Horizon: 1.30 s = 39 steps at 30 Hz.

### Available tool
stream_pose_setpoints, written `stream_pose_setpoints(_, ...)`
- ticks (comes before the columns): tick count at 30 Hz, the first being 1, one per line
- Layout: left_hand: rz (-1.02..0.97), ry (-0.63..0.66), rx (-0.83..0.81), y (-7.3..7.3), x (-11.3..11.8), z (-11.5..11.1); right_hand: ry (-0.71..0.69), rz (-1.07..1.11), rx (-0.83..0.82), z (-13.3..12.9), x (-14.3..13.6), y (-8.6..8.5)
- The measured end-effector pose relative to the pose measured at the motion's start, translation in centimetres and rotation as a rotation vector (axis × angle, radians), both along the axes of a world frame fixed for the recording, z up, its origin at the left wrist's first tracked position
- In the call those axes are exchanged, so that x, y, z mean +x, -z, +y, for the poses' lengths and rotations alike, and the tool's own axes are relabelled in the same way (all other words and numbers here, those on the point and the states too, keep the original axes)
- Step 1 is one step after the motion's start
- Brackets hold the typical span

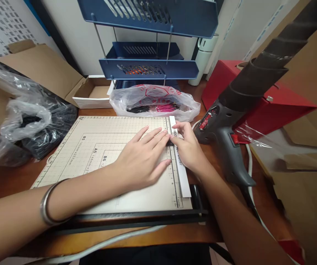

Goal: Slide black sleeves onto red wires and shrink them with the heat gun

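Note:
A cream paper cutter board (72, 147) with printed size lines lies on the brown table. My left hand (144, 156) rests flat on it, fingers stretched toward the ruler strip at its right side. Beneath those fingertips a small black piece (170, 142) shows in part. My right hand (187, 145) is at the white strip (184, 182) along the board's right edge, its thumb and fingers bent around the strip near the black piece. What lies between the right fingers is too hidden to make out.
A dark heat gun (227, 121) stands close on the right, before a red box (282, 106). Behind the board are a plastic bag (153, 101), a blue rack (147, 69) and an open carton (92, 99). Bagged dark items (45, 125) lie left; a cable (114, 241) runs in front.

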<state>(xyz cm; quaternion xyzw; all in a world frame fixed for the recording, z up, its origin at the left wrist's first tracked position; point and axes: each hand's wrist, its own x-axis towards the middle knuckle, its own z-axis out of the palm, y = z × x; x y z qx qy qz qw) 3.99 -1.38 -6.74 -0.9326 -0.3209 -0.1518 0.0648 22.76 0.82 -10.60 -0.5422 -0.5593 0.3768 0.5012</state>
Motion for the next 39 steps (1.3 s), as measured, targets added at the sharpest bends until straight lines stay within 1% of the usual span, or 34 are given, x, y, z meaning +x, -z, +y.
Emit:
stream_pose_setpoints(4, 0.013, -0.013, 0.049, 0.0, -0.9, -0.1, -0.006, -0.034, -0.002, -0.5, -0.5, 0.0)
stream_pose_setpoints(7, 0.022, -0.01, 0.033, 0.0, -1.1, -0.1, -0.022, -0.046, 0.006, -0.7, -0.5, -0.2)
stream_pose_setpoints(10, 0.024, -0.009, 0.009, 0.1, -1.1, -0.2, -0.027, -0.13, -0.007, -0.8, -0.4, -0.9)
stream_pose_setpoints(13, 0.038, -0.007, -0.014, 0.2, -1.1, -0.2, -0.089, -0.229, 0.006, -1.0, -0.2, -1.8)
stream_pose_setpoints(16, 0.034, 0.0, -0.028, 0.2, -1.2, -0.1, -0.152, -0.295, 0.039, -1.1, 0.0, -2.3)
stream_pose_setpoints(20, 0.044, -0.004, -0.049, 0.2, -1.2, -0.2, -0.178, -0.327, 0.024, -1.2, 0.3, -2.3)
stream_pose_setpoints(28, 0.049, -0.025, -0.166, 0.5, -1.2, -0.2, -0.185, -0.358, 0.051, -1.3, 0.2, -2.4)
stream_pose_setpoints(32, 0.085, -0.021, -0.178, 0.4, -1.2, -0.2, -0.178, -0.369, 0.039, -1.4, 0.2, -2.4)
stream_pose_setpoints(36, 0.112, -0.01, -0.169, 0.2, -1.2, -0.2, -0.19, -0.363, 0.074, -1.4, 0.2, -2.2)
stream_pose_setpoints(39, 0.114, -0.011, -0.167, 0.2, -1.3, -0.1, -0.172, -0.363, 0.071, -1.5, 0.2, -2.3)
